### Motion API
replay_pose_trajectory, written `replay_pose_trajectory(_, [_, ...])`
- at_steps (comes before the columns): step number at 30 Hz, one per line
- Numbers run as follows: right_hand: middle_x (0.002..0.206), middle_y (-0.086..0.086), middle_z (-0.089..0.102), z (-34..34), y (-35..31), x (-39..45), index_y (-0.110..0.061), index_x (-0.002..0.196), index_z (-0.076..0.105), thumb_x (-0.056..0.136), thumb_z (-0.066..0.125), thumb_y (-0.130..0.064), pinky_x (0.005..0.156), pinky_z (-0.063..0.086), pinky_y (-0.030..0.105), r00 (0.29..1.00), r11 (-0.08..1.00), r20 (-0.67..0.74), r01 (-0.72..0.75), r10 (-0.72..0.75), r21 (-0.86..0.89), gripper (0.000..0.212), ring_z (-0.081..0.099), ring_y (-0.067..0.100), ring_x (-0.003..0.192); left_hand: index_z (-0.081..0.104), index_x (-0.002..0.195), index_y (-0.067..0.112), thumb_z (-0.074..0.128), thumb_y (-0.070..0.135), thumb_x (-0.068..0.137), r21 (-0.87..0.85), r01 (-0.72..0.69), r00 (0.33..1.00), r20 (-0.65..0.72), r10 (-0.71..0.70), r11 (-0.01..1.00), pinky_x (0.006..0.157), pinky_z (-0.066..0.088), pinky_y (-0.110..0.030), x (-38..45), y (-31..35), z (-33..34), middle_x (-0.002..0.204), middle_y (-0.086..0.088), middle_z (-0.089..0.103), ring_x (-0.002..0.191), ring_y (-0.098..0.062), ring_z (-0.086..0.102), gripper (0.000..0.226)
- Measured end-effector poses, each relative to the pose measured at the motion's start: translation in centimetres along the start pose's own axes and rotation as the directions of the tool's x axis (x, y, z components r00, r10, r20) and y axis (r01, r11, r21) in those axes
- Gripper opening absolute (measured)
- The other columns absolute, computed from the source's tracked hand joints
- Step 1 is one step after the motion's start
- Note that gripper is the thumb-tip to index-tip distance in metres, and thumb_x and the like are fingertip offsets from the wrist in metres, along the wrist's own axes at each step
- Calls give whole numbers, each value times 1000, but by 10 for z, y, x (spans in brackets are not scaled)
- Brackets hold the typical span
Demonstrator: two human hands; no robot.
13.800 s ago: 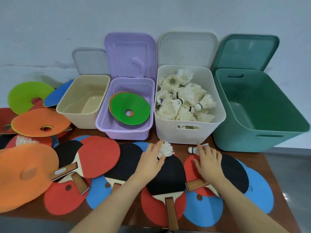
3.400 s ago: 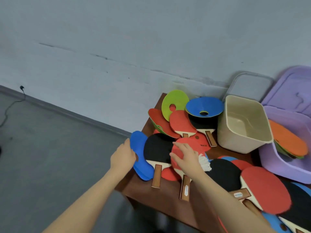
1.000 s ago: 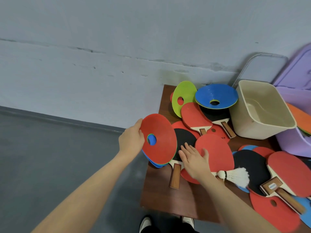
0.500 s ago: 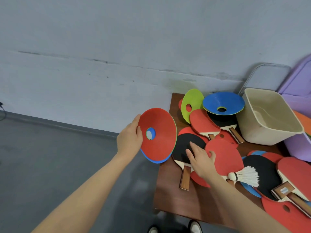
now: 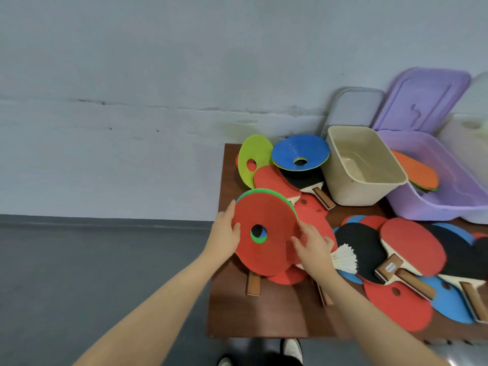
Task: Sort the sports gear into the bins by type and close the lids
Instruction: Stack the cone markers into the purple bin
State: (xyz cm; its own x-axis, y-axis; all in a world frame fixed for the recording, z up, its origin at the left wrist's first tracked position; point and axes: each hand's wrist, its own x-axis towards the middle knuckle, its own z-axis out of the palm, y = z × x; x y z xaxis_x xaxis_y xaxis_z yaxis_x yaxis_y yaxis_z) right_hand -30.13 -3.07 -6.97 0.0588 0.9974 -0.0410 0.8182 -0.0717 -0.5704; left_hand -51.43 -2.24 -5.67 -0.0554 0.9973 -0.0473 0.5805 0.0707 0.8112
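Note:
My left hand (image 5: pixel 224 240) grips the left rim of a tilted stack of flat cone discs (image 5: pixel 269 215). A red disc is on top, with green and blue edges showing behind it, and the stack hangs over the table's left end. My right hand (image 5: pixel 314 249) touches the stack's right rim with fingers spread. A white shuttlecock (image 5: pixel 344 261) lies by my right wrist on the paddles. The purple bin (image 5: pixel 422 211) holds orange and green discs. The beige bin (image 5: pixel 343 186) holds nothing.
A blue disc (image 5: pixel 287 151) and a lime disc (image 5: pixel 254 151) lie at the back over red and black paddles (image 5: pixel 272 180). More paddles (image 5: pixel 412 247) and discs cover the right side. Lids (image 5: pixel 422 101) lean on the wall. The table's left edge (image 5: pixel 215 299) drops to grey floor.
The stack in my left hand has swung right, over the table, and now faces me more flatly. My right hand has lifted off the paddles onto the stack's right rim.

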Motion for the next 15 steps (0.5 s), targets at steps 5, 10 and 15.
replay_pose_trajectory(5, [140, -5, 42, 1, 15, 1, -25, 142, 33, 93, 50, -28, 102, 12, 34, 995, 994, 92, 41, -31, -106, 52, 35, 14, 129, 5, 150, 26, 43, 11, 93, 124, 106, 993, 43, -112, 987, 80, 42, -28, 7, -14, 15, 124, -13, 48, 104, -23, 53, 70])
replay_pose_trajectory(10, [135, -1, 47, 10, 13, 7, -21, 143, 33, 94, 50, -24, 97, 14, 30, 998, 1000, 64, 17, -16, -23, 52, 41, 13, 124, 4, 149, 28, 44, 12, 93, 133, 112, 992, 42, -119, 985, 83, 43, -28, 12, -17, 16, 125, -9, 51, 107, -23, 54, 71])
replay_pose_trajectory(15, [115, 0, 54, 17, 9, 15, -25, 146, 26, 93, 49, -24, 89, 17, 31, 998, 1000, 57, -21, 22, -3, 57, 48, 16, 110, 0, 149, 28, 45, 33, 95, 373, 175, 979, 33, -201, 911, 80, 50, -40, 14, -23, 9, 121, -12, 44, 97, -29, 57, 70])
